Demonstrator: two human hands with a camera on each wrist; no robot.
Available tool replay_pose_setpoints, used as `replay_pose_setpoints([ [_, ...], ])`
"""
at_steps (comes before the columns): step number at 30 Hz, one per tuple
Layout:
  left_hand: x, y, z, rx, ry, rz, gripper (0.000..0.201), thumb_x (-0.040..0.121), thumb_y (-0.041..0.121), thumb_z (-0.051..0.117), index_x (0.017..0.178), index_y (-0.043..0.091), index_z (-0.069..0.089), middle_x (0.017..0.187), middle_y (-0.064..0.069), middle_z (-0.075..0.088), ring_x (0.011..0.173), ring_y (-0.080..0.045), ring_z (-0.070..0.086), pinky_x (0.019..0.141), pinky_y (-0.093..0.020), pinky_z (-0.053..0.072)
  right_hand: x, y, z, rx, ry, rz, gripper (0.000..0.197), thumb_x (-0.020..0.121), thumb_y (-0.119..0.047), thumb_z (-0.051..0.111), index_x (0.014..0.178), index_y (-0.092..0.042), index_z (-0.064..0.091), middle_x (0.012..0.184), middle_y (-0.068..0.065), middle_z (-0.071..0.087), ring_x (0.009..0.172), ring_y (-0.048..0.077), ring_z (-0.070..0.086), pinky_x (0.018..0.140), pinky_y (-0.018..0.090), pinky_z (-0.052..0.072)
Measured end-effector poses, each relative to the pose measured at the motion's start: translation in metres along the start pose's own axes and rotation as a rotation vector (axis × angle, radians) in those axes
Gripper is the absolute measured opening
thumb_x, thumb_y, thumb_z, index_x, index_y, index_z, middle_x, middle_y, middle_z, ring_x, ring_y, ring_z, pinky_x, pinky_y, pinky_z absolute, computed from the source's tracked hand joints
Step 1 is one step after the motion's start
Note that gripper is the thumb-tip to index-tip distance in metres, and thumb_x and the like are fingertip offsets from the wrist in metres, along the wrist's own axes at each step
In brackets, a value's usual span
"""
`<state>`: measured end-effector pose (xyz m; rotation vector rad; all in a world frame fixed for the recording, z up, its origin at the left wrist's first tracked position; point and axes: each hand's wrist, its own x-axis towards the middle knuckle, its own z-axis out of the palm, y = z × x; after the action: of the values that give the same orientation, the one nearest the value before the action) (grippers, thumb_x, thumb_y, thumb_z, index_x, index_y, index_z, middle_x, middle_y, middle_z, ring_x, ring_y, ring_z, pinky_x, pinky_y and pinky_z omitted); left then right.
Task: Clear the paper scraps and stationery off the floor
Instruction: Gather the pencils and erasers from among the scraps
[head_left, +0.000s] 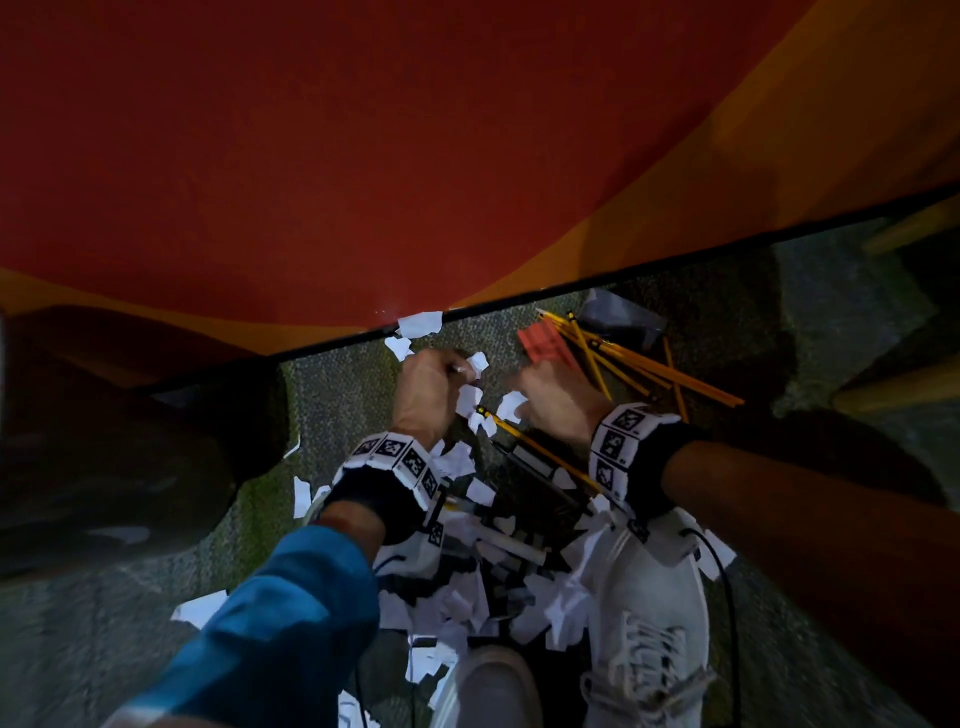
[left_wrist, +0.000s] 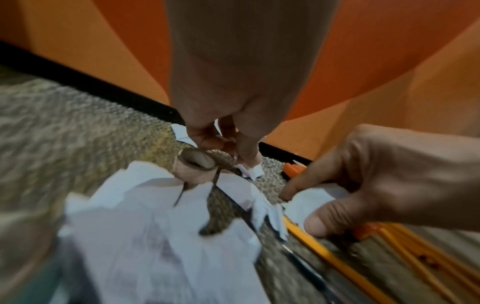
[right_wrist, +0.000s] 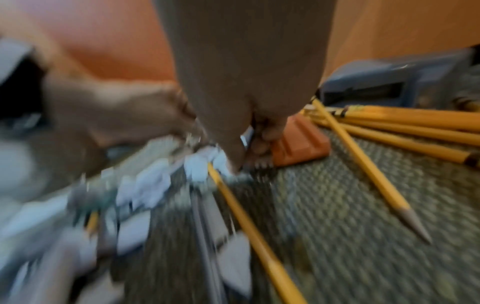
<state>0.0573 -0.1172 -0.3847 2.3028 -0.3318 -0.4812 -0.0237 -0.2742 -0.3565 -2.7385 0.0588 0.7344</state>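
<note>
Both hands, left (head_left: 427, 391) and right (head_left: 557, 393), fingers curled, pinch torn white paper scraps (head_left: 470, 397) off grey carpet floor (head_left: 343, 395); yellow wooden pencils (head_left: 628, 364) alongside.

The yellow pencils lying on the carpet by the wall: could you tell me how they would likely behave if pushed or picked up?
The yellow pencils look stiff and thin, so probably light. The textured carpet should limit rolling. They lie crossed, so pushing one would likely shift others.

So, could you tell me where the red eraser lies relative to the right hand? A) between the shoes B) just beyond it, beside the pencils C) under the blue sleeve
B: the red eraser sits just past the right hand, against the yellow pencils.
</note>
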Motion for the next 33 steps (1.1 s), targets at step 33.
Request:
replay_pose_setpoints([
  [33,-0.011,0.028,-0.064,-0.247,0.068,-0.127,0.020,0.080,-0.005,0.072,0.073,0.012,0.067,0.070,-0.001,0.068,0.064,-0.015,0.064,0.066,-0.027,0.053,-0.029,-0.016,-0.081,0.796,0.368,0.107,0.008,0.087,-0.009,0.072,0.081,-0.011,0.067,0.070,0.018,0.070,0.058,0.023,0.066,0.057,0.034,0.055],
])
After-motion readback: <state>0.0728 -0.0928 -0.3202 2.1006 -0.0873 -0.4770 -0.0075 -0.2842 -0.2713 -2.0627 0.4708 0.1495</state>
